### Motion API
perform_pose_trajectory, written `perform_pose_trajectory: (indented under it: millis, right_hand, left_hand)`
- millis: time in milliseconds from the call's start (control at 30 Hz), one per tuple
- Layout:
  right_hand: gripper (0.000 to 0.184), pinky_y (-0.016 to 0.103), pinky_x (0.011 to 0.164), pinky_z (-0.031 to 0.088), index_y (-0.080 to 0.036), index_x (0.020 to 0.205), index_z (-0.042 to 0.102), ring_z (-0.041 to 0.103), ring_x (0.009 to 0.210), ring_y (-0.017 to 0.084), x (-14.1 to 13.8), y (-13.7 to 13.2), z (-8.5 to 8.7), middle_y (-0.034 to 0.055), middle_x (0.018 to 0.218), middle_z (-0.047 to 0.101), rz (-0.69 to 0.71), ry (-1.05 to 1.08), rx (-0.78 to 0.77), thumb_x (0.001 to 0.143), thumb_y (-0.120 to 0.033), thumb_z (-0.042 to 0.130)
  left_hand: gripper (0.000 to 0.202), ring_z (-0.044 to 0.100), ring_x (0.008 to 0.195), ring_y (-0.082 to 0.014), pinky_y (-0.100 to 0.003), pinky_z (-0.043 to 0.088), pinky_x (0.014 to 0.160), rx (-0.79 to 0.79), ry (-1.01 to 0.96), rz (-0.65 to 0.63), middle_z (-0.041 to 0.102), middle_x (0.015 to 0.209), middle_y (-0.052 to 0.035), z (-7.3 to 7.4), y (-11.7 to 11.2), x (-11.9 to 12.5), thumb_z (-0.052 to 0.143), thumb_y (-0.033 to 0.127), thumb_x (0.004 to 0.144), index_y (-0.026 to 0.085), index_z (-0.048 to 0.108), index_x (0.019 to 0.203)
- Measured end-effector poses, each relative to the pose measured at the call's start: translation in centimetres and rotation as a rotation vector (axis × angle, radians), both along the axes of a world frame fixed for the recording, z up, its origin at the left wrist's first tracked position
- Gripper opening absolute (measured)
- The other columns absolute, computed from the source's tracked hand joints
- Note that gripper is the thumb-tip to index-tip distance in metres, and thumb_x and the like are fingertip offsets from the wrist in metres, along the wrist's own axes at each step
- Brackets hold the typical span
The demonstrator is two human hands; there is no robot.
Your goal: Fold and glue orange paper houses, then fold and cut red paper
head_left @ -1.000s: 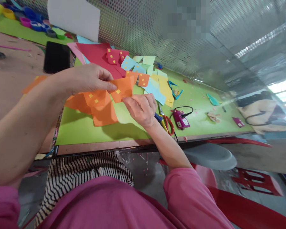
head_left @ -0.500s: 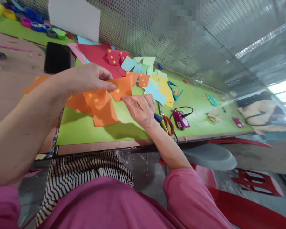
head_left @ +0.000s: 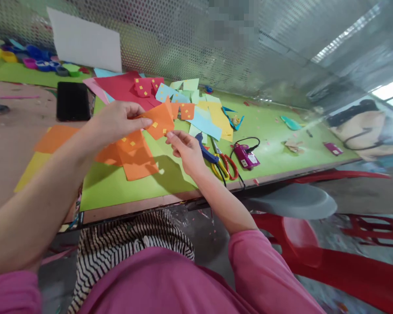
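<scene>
My left hand (head_left: 116,121) pinches an orange paper piece (head_left: 159,120) dotted with small yellow squares and holds it above the green table mat (head_left: 124,183). Just below its lower edge, my right hand (head_left: 185,150) has thumb and fingers pinched together; what they hold is too small to make out. More orange sheets (head_left: 136,159) with yellow squares lie on the mat under my left hand.
Scissors (head_left: 221,163) with yellow and red handles and a magenta glue gun (head_left: 244,156) lie right of my right hand. Red, blue and yellow paper pieces (head_left: 196,109) are spread behind. A black phone (head_left: 72,101) sits far left. Red plastic chairs (head_left: 314,244) stand at right.
The orange piece has tilted up onto a corner in my left hand. My right hand has slid slightly left under it. The camera has shifted, so the table sits lower and further left.
</scene>
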State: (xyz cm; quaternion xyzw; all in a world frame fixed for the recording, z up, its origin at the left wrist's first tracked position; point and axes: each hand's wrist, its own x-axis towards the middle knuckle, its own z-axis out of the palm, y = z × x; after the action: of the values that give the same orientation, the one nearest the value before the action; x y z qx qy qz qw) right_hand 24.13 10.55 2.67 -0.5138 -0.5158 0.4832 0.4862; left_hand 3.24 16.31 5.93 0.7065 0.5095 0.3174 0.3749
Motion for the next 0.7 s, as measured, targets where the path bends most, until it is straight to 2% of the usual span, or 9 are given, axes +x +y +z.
perform_pose_trajectory:
  millis: [100,200,367,600,700]
  right_hand:
    - [0.048,0.027,0.052,0.022,-0.023,0.076,0.059,0.029,0.061,0.008,-0.6,0.5,0.1,-0.0048,0.074,0.053,-0.006,0.091,-0.045,0.068,-0.062,0.086]
    - [0.052,0.027,0.053,0.021,-0.023,0.071,0.053,0.028,0.06,0.008,-1.0,0.9,-0.3,-0.0061,0.07,0.045,-0.009,0.141,-0.054,0.067,-0.062,0.087]
    - [0.052,0.026,0.052,0.019,-0.023,0.07,0.053,0.026,0.059,0.008,-1.2,1.3,-0.9,-0.0087,0.063,0.035,-0.059,0.21,-0.075,0.067,-0.063,0.087]
    - [0.048,0.023,0.049,0.019,-0.022,0.07,0.054,0.028,0.056,0.007,-1.6,1.3,-1.0,-0.0099,0.062,0.036,-0.095,0.346,-0.074,0.069,-0.056,0.088]
    - [0.05,0.022,0.048,0.021,-0.022,0.071,0.054,0.032,0.057,0.006,-1.8,1.1,-0.9,-0.0083,0.067,0.045,-0.092,0.382,-0.11,0.067,-0.057,0.09]
  left_hand:
    - [0.03,0.049,0.063,-0.0175,-0.035,0.034,0.061,0.012,0.023,-0.031,0.06,0.072,-0.002,-0.3,0.0,0.3,0.066,0.054,0.075,0.024,0.067,0.078]
    - [0.029,0.048,0.064,-0.0172,-0.034,0.033,0.062,0.046,0.068,-0.035,0.058,0.07,-0.0005,-0.1,-0.2,0.5,0.064,0.054,0.076,0.024,0.066,0.079]
    - [0.024,0.051,0.067,-0.0176,-0.034,0.038,0.066,0.086,0.134,0.015,0.062,0.07,0.0003,0.6,-0.9,1.2,0.063,0.049,0.078,0.024,0.064,0.075]
    - [0.024,0.046,0.067,-0.0161,-0.034,0.038,0.067,0.109,0.157,0.033,0.061,0.072,0.0017,0.7,-1.5,1.7,0.062,0.049,0.083,0.025,0.063,0.079]
    - [0.027,0.047,0.071,-0.0155,-0.034,0.039,0.07,0.09,0.15,0.032,0.062,0.077,0.0018,0.8,-1.5,1.6,0.063,0.05,0.083,0.023,0.064,0.083]
